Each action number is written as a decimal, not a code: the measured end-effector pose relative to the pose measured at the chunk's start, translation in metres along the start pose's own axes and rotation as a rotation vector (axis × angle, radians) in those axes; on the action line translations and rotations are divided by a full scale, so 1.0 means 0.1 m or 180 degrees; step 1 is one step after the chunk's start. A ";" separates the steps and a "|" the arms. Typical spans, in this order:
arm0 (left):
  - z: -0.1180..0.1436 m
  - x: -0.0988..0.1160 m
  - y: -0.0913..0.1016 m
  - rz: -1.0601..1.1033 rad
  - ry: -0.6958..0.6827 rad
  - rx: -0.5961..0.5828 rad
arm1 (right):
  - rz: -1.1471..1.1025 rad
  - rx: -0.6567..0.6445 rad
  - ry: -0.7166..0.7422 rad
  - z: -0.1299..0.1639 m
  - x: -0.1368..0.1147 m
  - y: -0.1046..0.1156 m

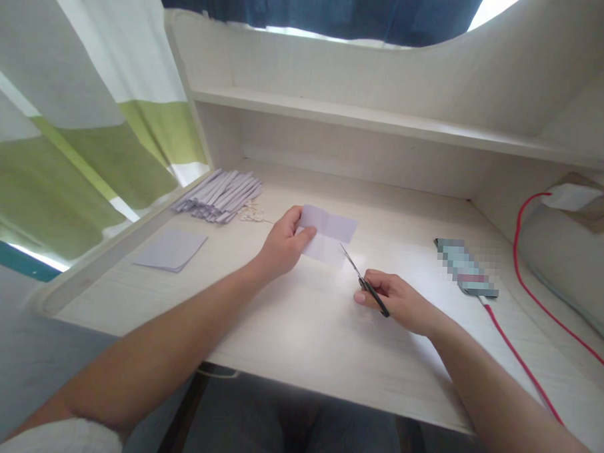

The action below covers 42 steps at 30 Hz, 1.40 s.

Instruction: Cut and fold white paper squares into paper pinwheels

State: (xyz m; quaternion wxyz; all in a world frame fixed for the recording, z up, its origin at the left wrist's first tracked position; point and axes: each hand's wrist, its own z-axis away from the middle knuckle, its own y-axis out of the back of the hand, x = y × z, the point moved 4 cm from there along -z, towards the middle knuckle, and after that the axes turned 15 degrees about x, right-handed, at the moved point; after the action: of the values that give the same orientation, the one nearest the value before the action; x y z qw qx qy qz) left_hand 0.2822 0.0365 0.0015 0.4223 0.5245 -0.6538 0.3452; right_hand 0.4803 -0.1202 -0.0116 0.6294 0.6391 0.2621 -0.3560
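Note:
Near the middle of the desk, my left hand (284, 244) pinches the left edge of a pale lilac sheet of paper (329, 226) between thumb and fingers. A crease or cut line runs across the sheet, parting an upper and a lower half; I cannot tell how far any cut goes. My right hand (386, 293) grips a pair of scissors with black handles (376, 299). Their thin metal blades point up and left, with the tips at the right part of the paper's lower half. Whether the tips touch the paper is unclear.
A bundle of rolled paper sticks (223, 195) lies at the back left beside thin pale strings (252, 213). In front of it sits a small stack of paper (171, 249). A phone (465, 267) with a red cable (521, 363) rests at right. A shelf (337, 118) spans the back.

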 end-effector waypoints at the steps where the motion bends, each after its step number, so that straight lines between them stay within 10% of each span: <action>1: 0.00 0.01 0.00 -0.0038 -0.0026 0.0022 | -0.0008 0.0006 -0.0003 0.00 0.00 0.00; 42: 0.14 0.18 0.03 -0.0604 -0.0452 0.0468 | 0.0020 -0.0143 0.0053 0.01 0.00 -0.02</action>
State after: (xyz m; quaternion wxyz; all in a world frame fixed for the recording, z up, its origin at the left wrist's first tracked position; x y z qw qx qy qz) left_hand 0.2752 0.0172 0.0117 0.3661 0.6366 -0.6025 0.3128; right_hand 0.4785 -0.1212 -0.0127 0.6425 0.6286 0.2732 -0.3427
